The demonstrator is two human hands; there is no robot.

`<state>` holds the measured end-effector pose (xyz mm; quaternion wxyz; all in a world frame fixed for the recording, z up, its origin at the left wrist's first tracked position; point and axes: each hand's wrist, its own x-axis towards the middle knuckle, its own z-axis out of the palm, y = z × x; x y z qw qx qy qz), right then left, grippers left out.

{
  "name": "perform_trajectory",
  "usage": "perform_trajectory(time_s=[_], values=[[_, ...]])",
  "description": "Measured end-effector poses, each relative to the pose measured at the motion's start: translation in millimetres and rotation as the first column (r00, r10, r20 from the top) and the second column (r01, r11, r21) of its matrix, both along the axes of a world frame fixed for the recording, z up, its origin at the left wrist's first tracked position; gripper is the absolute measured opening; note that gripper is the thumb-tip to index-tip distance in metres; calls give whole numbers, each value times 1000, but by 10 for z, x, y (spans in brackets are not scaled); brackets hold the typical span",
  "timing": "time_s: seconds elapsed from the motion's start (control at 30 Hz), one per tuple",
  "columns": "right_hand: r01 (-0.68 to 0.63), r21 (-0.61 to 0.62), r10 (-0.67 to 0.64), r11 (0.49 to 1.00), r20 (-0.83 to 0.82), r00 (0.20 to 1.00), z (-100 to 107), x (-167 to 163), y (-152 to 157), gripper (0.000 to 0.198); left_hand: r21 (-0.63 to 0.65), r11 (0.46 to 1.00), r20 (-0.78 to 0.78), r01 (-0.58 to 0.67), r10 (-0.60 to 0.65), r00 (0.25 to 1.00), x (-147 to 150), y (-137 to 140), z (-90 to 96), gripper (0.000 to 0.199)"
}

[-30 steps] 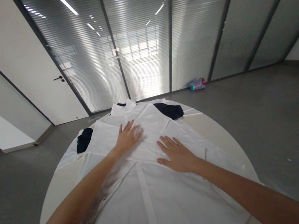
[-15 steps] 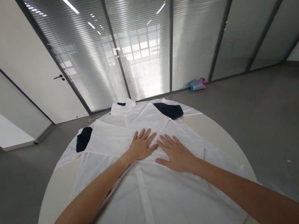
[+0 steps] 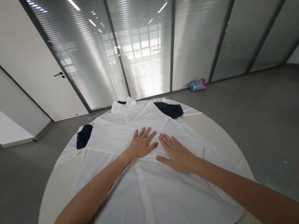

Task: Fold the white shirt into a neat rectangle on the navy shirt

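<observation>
A white button shirt (image 3: 164,198) lies spread on a round table, its collar (image 3: 123,105) at the far end and its button strip running down the middle toward me. Both sleeves are folded inward across the chest, and their dark navy cuffs (image 3: 168,109) show at the two shoulders. My left hand (image 3: 142,143) rests flat on the folded sleeves, fingers spread. Just right of it, my right hand (image 3: 175,153) is also laid flat, its fingers closer together and thumb apart. Neither hand grips the cloth.
The pale round table (image 3: 213,128) shows at both sides of the shirt. Beyond stand a glass partition with blinds (image 3: 147,66) and a white door (image 3: 25,64). A blue and red patterned object (image 3: 198,84) lies on the grey floor by the partition.
My right hand has shifted very slightly and its fingers have drawn closer together. The left hand stays in place on the cloth.
</observation>
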<state>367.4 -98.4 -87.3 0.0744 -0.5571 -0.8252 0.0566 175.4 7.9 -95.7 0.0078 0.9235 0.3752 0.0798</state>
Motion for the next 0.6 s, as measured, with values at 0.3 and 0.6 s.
perform_trajectory(time_s=[0.3,0.6], values=[[61,12,-62,998,65,996,-82,121,5,107,-22,1000,18,-5,5,1000,-12,-2,-5,62],[73,-79,-67,994,78,995,54,172,-19,103,-6,1000,27,13,-13,1000,-19,0,-21,62]])
